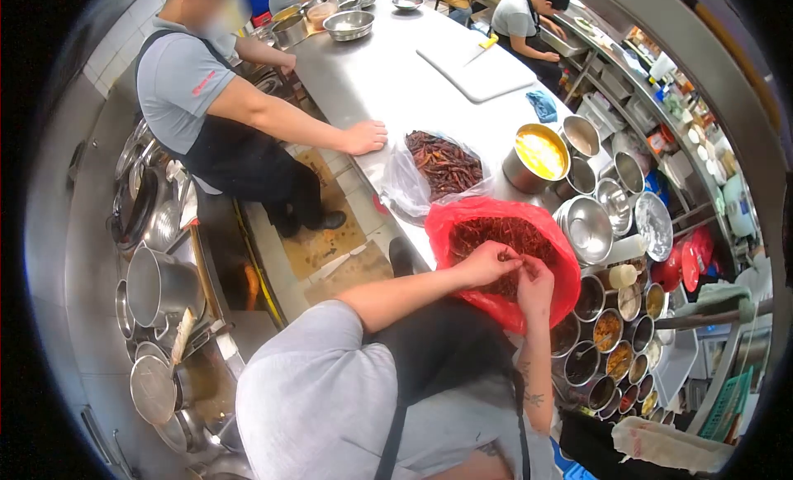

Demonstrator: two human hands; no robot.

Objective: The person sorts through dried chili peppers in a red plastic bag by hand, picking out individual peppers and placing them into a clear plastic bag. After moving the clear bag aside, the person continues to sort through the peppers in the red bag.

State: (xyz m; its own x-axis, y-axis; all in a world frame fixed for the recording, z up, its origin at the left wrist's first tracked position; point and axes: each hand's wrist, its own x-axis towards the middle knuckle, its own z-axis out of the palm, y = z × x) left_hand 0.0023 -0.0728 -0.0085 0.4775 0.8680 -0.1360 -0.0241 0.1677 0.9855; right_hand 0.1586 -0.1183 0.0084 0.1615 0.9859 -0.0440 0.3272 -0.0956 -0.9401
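Note:
My left hand [487, 265] and my right hand [535, 283] meet above an open red plastic bag [566, 269]. Both have their fingers pinched together, fingertips nearly touching, on a small dark-red piece that looks like a dried chili [507, 258]. Thin dried red chilies [486, 235] fill the bag below them; my hands hide part of the pile. Just beyond, a clear plastic bag [398, 176] stands open on the steel table, holding larger dark dried chilies [446, 166].
A co-worker's hand [365, 137] rests on the steel table [363, 75] at the left. Right of the bags are a pot of yellow liquid [541, 152], steel bowls [588, 230] and several ingredient tins [607, 330]. A knife [481, 48] lies on a white cutting board [487, 71].

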